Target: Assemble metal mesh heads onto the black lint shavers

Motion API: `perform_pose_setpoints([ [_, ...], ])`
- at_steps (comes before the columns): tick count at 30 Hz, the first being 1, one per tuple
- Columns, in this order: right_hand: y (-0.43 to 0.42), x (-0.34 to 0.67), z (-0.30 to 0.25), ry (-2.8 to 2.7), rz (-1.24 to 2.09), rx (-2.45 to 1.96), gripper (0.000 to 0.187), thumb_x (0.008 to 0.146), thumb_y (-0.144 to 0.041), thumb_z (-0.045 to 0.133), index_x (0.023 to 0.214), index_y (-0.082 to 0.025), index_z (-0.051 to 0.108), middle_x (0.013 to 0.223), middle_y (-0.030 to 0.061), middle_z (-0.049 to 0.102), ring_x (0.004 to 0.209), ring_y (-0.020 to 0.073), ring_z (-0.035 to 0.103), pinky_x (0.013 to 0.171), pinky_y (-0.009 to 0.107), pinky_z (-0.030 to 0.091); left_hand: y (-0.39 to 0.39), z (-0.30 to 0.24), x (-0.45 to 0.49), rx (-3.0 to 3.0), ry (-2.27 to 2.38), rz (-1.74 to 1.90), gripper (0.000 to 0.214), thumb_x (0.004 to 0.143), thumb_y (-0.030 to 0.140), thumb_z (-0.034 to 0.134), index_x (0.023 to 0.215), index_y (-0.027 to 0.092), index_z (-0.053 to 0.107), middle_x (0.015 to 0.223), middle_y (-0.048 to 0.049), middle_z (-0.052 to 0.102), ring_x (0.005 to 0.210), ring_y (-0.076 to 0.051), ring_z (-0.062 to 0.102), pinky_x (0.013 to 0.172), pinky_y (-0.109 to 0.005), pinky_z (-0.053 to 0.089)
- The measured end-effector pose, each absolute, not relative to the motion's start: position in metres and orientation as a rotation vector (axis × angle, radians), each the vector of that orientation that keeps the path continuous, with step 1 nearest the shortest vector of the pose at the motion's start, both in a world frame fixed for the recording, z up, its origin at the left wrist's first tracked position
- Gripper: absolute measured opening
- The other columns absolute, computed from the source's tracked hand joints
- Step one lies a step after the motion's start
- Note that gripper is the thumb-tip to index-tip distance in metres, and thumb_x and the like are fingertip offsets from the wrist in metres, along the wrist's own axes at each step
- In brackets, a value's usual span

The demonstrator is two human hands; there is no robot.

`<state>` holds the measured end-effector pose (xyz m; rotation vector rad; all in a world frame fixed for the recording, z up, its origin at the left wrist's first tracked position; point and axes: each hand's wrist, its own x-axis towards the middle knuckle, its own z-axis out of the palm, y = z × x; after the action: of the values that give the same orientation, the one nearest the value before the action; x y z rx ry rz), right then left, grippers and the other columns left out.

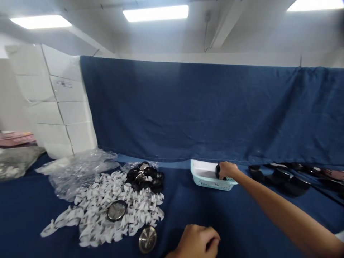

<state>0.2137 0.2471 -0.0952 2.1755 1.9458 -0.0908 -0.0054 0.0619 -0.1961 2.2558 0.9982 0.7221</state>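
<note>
My right hand [228, 169] reaches out to the right end of a light blue plastic basket [212, 183], its fingers closed on a black rounded part [217, 171]. The basket has a white lining inside. Low in the view, my left hand [197, 242] rests loosely curled above the dark blue cloth, with nothing visible in its fingers. Left of it lies a round metal disc [147, 239]. A black-rimmed disc [117, 210] sits on a heap of small white plastic pieces [137, 206]. Behind them is a pile of black round parts [146, 179].
Crumpled clear plastic bags [77, 175] lie behind the white pieces at the left. White boxes [67, 104] are stacked beyond. Several black pan-like items [291, 184] stand at the right. A dark blue curtain [172, 111] hangs across the back.
</note>
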Motion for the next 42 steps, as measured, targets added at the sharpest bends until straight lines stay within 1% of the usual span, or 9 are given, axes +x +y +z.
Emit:
perform_pose_setpoints([
  [10, 0.201, 0.197, -0.031, 2.136, 0.163, 1.866, 0.026, 0.089, -0.033, 0.066, 0.106, -0.014, 0.064, 0.108, 0.0074, 0.065, 0.094, 0.0223, 0.065, 0.081, 0.042, 0.055, 0.056, -0.190, -0.004, 1.956, 1.021, 0.868, 0.021, 0.086, 0.034, 0.056, 0.086, 0.026, 0.076, 0.072, -0.0047, 0.071, 0.066, -0.021, 0.062, 0.069, -0.032, 0.043],
  [14, 0.136, 0.191, -0.020, 2.475, 0.263, 1.545, 0.049, 0.056, -0.019, 0.086, 0.101, -0.016, 0.066, 0.107, 0.0103, 0.065, 0.094, 0.0316, 0.065, 0.079, 0.043, 0.052, 0.066, -0.190, -0.008, 1.555, 1.078, 0.949, 0.034, 0.082, 0.053, 0.058, 0.084, 0.021, 0.069, 0.063, -0.0016, 0.061, 0.050, -0.015, 0.051, 0.053, -0.028, 0.040],
  [17, 0.086, 0.189, -0.039, 2.701, 0.301, 1.293, 0.049, 0.057, -0.008, 0.079, 0.101, -0.023, 0.065, 0.108, 0.0073, 0.065, 0.103, 0.0299, 0.061, 0.092, 0.042, 0.046, 0.077, -0.184, -0.018, 1.183, 1.048, 0.944, 0.059, 0.084, 0.072, 0.036, 0.104, 0.020, 0.057, 0.084, -0.0036, 0.063, 0.045, -0.011, 0.052, 0.045, -0.025, 0.041],
  [20, 0.056, 0.190, -0.069, 2.880, 0.515, 0.933, 0.045, 0.058, -0.009, 0.078, 0.098, -0.022, 0.065, 0.105, 0.0088, 0.067, 0.091, 0.0282, 0.062, 0.079, 0.040, 0.049, 0.081, -0.174, -0.028, 0.938, 0.917, 0.823, 0.074, 0.083, 0.080, 0.023, 0.106, 0.017, 0.054, 0.091, -0.0081, 0.064, 0.059, -0.018, 0.065, 0.050, -0.031, 0.051],
  [23, 0.051, 0.198, -0.094, 2.916, 0.693, 0.674, 0.036, 0.074, -0.011, 0.069, 0.108, -0.019, 0.062, 0.118, 0.0109, 0.065, 0.088, 0.0257, 0.061, 0.073, 0.038, 0.049, 0.079, -0.167, -0.032, 0.817, 0.814, 0.709, 0.067, 0.084, 0.073, 0.039, 0.096, 0.011, 0.060, 0.083, -0.0096, 0.065, 0.062, -0.023, 0.069, 0.049, -0.033, 0.054],
  [26, 0.058, 0.212, -0.109, 2.920, 0.683, 0.626, 0.046, 0.082, -0.007, 0.058, 0.126, -0.018, 0.055, 0.134, 0.0119, 0.057, 0.097, 0.0261, 0.060, 0.077, 0.038, 0.049, 0.076, -0.166, -0.032, 0.754, 0.772, 0.713, 0.045, 0.087, 0.052, 0.057, 0.095, 0.008, 0.062, 0.086, -0.0124, 0.068, 0.064, -0.022, 0.071, 0.055, -0.032, 0.056],
  [33, 0.083, 0.229, -0.140, 3.315, -0.316, 1.420, 0.078, 0.074, 0.003, 0.054, 0.142, -0.033, 0.042, 0.152, 0.0072, 0.037, 0.133, 0.0325, 0.041, 0.107, 0.055, 0.033, 0.060, -0.163, -0.027, 0.656, 0.743, 0.903, 0.028, 0.090, 0.031, 0.059, 0.109, 0.011, 0.053, 0.095, -0.0155, 0.069, 0.078, -0.026, 0.073, 0.075, -0.039, 0.058],
  [38, 0.104, 0.206, -0.172, 3.301, -0.818, 1.728, 0.060, 0.085, -0.014, 0.055, 0.143, -0.019, 0.039, 0.127, 0.0128, 0.061, 0.104, 0.0241, 0.065, 0.091, 0.042, 0.054, 0.049, -0.170, -0.018, 0.642, 0.802, 1.020, 0.029, 0.090, 0.016, 0.052, 0.117, 0.013, 0.043, 0.107, -0.0168, 0.064, 0.096, -0.026, 0.071, 0.091, -0.043, 0.054],
  [42, 0.121, 0.184, -0.196, 3.214, -1.210, 1.878, 0.046, 0.091, -0.029, 0.053, 0.136, -0.017, 0.047, 0.121, 0.0113, 0.067, 0.098, 0.0221, 0.069, 0.083, 0.036, 0.058, 0.050, -0.179, -0.020, 0.728, 0.954, 1.027, 0.037, 0.084, 0.010, 0.055, 0.118, 0.015, 0.041, 0.112, -0.0166, 0.061, 0.094, -0.024, 0.070, 0.089, -0.043, 0.055],
])
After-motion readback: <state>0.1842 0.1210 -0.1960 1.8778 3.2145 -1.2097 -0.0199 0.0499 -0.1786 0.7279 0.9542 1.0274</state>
